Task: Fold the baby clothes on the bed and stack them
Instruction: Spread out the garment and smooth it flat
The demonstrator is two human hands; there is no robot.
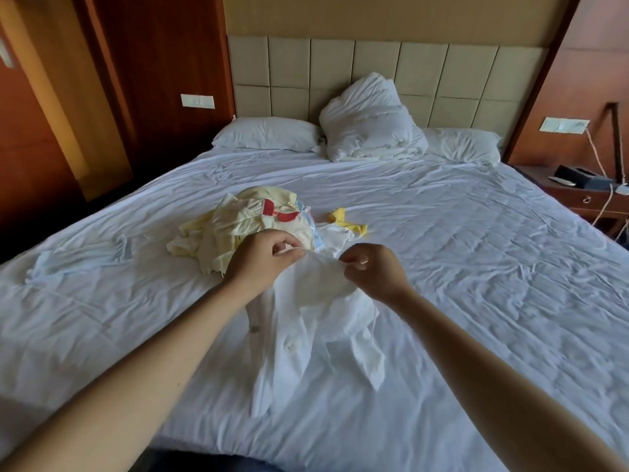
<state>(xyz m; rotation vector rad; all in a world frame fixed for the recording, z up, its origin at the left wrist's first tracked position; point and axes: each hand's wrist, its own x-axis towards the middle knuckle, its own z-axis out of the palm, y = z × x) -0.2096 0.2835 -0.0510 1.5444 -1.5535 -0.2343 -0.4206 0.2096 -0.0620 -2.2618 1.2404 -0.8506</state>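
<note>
I get soft, even daylight across the bed sheet (476, 274), which reads cool and bluish-white. The left edge of the frame drops into deep shadow beside it. Wide-angle bending leans the wood panels (163, 63) in both upper corners inward. Fine detail looks slightly soft throughout.

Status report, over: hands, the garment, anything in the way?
Left hand and right hand pinch top edge of white garment. Garment unfolded, lower part lying on bed. Clothes pile just behind it.
</note>
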